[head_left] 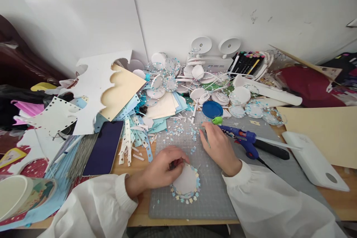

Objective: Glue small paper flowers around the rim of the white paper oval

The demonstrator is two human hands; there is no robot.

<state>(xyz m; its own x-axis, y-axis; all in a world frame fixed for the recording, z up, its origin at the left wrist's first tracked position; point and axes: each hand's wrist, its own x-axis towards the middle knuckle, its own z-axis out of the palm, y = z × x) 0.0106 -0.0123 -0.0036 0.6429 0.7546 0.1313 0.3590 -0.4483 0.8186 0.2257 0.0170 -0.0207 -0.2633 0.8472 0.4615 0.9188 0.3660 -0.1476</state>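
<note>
My left hand (pixel 170 167) is closed on the upper left edge of a round white disc (pixel 185 180). Small blue, white and cream paper stars (pixel 192 197) ring the disc's rim. It rests on a grey gridded cutting mat (pixel 214 200). Higher on the mat and to the right, my right hand (pixel 219 145) is closed around slim metal tweezers (pixel 205 137), their tips pointing down. Loose paper stars (pixel 178 128) lie scattered just left of these tweezers. Beyond the right hand lies a blue glue gun (pixel 242 135) with a clear glue stick in its back.
A blue round lid (pixel 212 109) and piled white discs (pixel 240 95) stand at the back. Left are a phone (pixel 103 148), punched paper strips (pixel 136 137), wire stems (pixel 80 156) and a paper tub (pixel 25 193). A white flat device (pixel 315 160) lies at right.
</note>
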